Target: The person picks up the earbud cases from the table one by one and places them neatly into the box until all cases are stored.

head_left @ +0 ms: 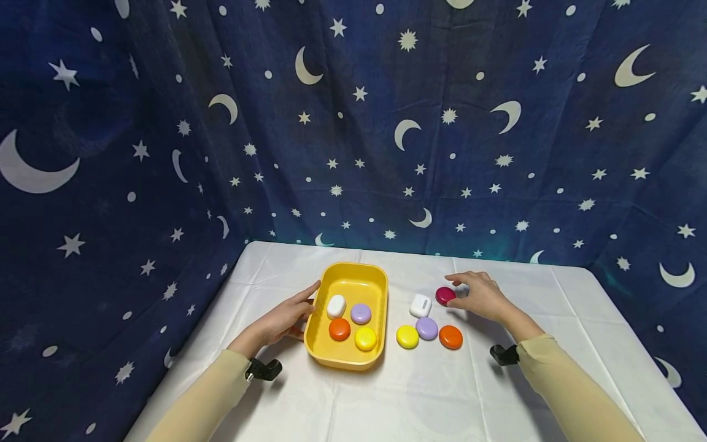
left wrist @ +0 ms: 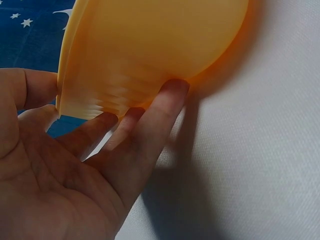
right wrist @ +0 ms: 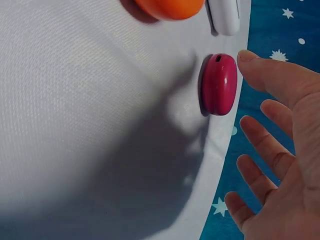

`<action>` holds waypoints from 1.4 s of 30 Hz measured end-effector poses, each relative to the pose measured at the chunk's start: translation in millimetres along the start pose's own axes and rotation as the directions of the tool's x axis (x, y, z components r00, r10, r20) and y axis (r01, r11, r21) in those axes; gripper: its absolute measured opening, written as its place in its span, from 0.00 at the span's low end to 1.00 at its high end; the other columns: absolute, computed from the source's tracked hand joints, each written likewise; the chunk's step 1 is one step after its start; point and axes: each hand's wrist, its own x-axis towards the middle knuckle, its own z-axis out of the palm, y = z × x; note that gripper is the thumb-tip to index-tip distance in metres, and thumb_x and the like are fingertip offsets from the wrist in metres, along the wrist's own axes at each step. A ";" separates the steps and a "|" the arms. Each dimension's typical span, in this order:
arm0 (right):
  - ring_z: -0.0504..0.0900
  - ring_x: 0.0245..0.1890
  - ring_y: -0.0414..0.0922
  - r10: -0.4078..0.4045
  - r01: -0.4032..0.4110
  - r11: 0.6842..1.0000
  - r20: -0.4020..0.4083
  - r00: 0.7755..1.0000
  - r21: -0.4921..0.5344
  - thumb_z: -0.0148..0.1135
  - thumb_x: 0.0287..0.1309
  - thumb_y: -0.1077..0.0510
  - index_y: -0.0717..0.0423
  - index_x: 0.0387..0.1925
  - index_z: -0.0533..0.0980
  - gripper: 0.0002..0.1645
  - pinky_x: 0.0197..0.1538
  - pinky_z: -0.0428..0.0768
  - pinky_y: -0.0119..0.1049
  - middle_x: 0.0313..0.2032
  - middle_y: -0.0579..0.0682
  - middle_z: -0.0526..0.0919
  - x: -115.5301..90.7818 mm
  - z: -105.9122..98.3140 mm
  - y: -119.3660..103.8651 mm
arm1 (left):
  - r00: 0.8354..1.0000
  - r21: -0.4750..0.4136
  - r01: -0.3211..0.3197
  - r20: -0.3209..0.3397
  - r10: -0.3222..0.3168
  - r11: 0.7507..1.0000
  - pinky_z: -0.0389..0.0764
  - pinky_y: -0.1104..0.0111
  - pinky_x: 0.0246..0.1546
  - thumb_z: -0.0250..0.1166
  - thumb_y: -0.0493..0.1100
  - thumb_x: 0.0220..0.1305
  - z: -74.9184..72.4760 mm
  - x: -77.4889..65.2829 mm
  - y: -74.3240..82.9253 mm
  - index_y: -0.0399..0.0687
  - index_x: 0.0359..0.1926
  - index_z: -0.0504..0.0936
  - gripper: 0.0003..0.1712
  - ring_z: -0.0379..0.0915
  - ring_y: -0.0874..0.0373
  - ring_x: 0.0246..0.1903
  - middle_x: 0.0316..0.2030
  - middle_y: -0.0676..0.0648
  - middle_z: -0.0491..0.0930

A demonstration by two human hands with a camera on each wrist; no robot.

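My left hand (head_left: pixel 286 315) rests its fingertips against the outer left wall of a yellow plastic tray (head_left: pixel 316 353). In the left wrist view its extended fingers (left wrist: pixel 162 107) touch the tray's side (left wrist: pixel 150 35), one of them up at the rim. Over on the right, my right hand (head_left: pixel 479 296) is spread around a glossy crimson oval piece (head_left: pixel 444 296) on the table. The right wrist view has the thumb tip close beside this crimson piece (right wrist: pixel 220 85), which has a seam and a small dark slot; the other fingers are spread apart from it.
Inside the tray lie a white piece (head_left: pixel 336 306), a lilac one (head_left: pixel 361 314), an orange one (head_left: pixel 339 329) and a yellow one (head_left: pixel 366 338). Between tray and right hand are a white case (head_left: pixel 420 305) and lilac (head_left: pixel 427 328), yellow (head_left: pixel 407 336) and orange (head_left: pixel 450 337) pieces.
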 end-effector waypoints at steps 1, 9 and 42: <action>0.68 0.56 0.63 0.002 -0.002 1.000 0.003 1.000 0.001 0.79 0.51 0.49 0.56 0.65 0.77 0.40 0.59 0.66 0.65 0.51 0.58 0.83 0.3 0.5 1.0 | 1.000 0.002 0.002 -0.003 -0.002 1.000 0.87 0.52 0.40 0.53 0.43 0.74 0.1 -0.2 0.2 0.71 0.81 0.52 0.40 0.79 0.46 0.52 0.77 0.34 0.55; 0.68 0.56 0.62 0.045 -0.046 0.999 0.034 0.998 0.015 0.79 0.49 0.49 0.57 0.66 0.76 0.42 0.58 0.69 0.63 0.53 0.60 0.81 3.1 4.4 6.3 | 1.000 0.007 0.009 -0.001 -0.009 1.000 0.87 0.52 0.40 0.53 0.43 0.74 -0.2 -1.4 1.8 0.71 0.82 0.52 0.40 0.79 0.47 0.52 0.77 0.34 0.52; 0.70 0.55 0.60 0.086 -0.090 0.995 0.097 0.992 0.039 0.80 0.49 0.46 0.54 0.66 0.76 0.43 0.58 0.67 0.65 0.55 0.60 0.81 10.7 16.8 19.8 | 1.000 0.001 0.006 0.015 -0.006 1.000 0.87 0.53 0.40 0.53 0.44 0.76 -0.7 -0.9 0.0 0.72 0.81 0.51 0.39 0.81 0.47 0.50 0.75 0.34 0.59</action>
